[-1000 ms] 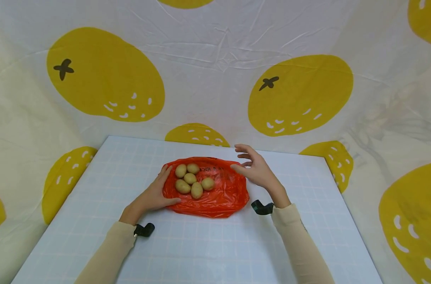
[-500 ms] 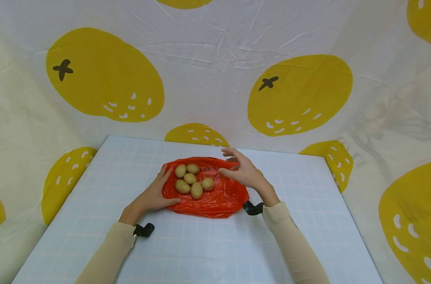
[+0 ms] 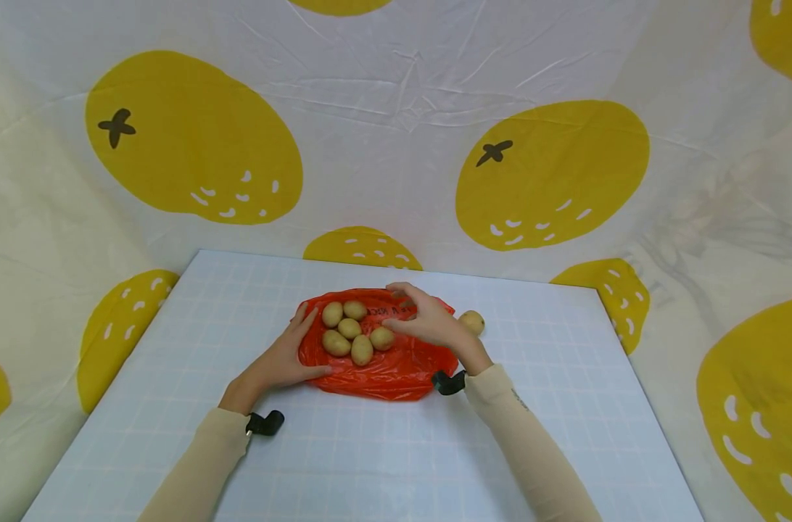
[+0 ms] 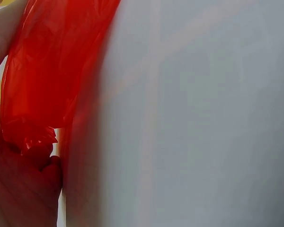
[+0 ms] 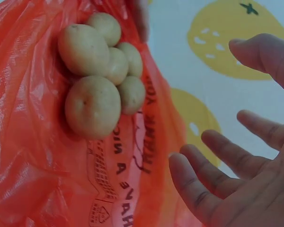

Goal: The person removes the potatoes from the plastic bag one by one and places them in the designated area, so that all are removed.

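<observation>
A red plastic bag (image 3: 396, 380) lies spread flat on the table, with printed lettering on it. Several potatoes (image 3: 361, 349) are clustered on its left half. My left hand (image 3: 281, 355) holds the bag's left end, fingers along the far side and thumb at the near edge. In the left wrist view red plastic (image 4: 47, 71) passes between thumb and palm. Over the bag's right half hovers my right hand (image 3: 429, 322), fingers spread and slightly bent, holding nothing. The right wrist view shows its fingers (image 5: 194, 189) apart from the potatoes.
One more potato (image 3: 472, 322) sits on the table just right of the bag, behind my right wrist. The pale blue checked table (image 3: 396, 464) ends at a white cloth (image 3: 383, 167) with yellow fruit prints, hanging behind and at both sides.
My right hand has moved left, from the bag's right edge to over the bag near the potatoes. The potato to the bag's right has come into view. My left hand has stayed in place.
</observation>
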The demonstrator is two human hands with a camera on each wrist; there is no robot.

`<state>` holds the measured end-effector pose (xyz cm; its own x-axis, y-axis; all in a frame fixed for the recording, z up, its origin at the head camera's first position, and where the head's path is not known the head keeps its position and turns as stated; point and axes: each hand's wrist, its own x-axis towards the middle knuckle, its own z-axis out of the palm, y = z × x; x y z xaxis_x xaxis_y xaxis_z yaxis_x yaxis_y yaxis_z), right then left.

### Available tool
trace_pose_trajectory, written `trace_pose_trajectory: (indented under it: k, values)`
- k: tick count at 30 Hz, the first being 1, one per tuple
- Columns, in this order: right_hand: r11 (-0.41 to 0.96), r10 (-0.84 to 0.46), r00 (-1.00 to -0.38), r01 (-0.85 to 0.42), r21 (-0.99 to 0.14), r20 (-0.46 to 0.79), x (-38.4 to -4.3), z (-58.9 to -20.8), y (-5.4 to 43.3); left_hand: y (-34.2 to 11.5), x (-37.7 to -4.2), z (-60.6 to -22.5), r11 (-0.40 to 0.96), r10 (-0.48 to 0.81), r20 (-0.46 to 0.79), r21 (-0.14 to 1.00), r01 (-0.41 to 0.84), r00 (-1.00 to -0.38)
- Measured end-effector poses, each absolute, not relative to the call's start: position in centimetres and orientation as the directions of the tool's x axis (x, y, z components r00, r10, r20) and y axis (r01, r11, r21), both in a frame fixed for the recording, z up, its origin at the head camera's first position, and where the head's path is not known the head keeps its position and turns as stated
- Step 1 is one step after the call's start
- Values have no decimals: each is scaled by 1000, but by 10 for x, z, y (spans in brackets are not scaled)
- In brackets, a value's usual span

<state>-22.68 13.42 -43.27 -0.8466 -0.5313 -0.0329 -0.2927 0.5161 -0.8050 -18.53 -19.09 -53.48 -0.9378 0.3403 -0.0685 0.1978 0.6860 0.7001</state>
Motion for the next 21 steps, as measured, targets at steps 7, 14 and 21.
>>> trace_pose_trajectory:
  k: [7,14,21]
  values:
    - [518,-570,-819,-296,-803,-66,-235,-450,125,-192,-186,-537,682,346,-62,702,206,-936]
    - [528,-591,-801,-296,-796,-94,-242,-458,120,-192,-186,-536,675,349,-60,708,207,-935]
    - [569,-604,-782,-287,-770,-155,-251,-466,117,-191,-184,-533,670,353,-59,713,209,-934]
